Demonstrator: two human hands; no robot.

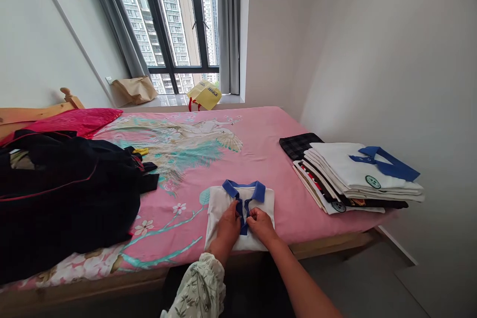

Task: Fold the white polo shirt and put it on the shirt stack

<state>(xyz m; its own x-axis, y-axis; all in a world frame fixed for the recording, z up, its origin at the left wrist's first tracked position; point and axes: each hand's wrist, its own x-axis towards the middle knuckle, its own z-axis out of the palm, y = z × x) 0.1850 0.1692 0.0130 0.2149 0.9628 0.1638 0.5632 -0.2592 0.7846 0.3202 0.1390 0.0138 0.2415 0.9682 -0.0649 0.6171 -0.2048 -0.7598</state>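
A folded white polo shirt [219, 202] with a blue collar lies near the front edge of the bed, its collar pointing away from me. My left hand [228, 226] pinches the left side of the blue button placket. Opposite it, my right hand [261, 224] pinches the other side, its fingertips curled on the blue strip. The placket is parted between my hands. Part of the shirt's lower front is hidden beneath my hands and wrists.
Folded clothes [357, 174] are stacked at the bed's right, another blue-collared white shirt on top. Dark garments [70, 194] lie heaped on the left, before a red pillow [80, 119]. A paper bag [136, 90] and a yellow bag [204, 94] rest by the window.
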